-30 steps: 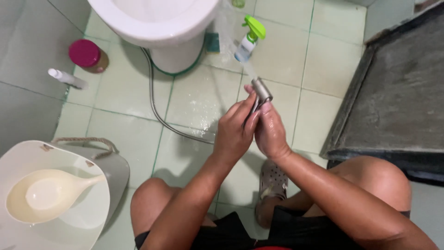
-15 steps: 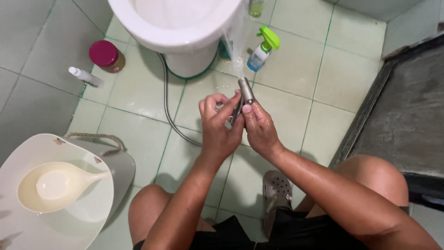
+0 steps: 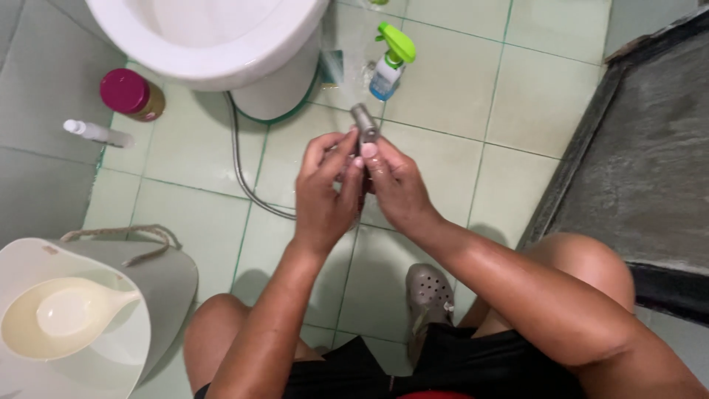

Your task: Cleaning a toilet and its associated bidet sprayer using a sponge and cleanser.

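Observation:
Both my hands hold a metal bidet sprayer above the green tiled floor. My right hand grips its handle, thumb near the head. My left hand wraps the handle from the left side. The sprayer head points up toward the white toilet bowl, and a thin spray of water leaves it. A silver hose runs along the floor from the toilet base toward my hands.
A spray bottle with a green trigger stands right of the toilet. A maroon-lidded jar and a small white bottle lie left. A white pail holding a cream dipper sits at lower left. A grey raised slab is at right.
The sprayer has swung left, from pointing at the spray bottle to pointing at the toilet. My left hand closed around the handle. The water jet has become much weaker.

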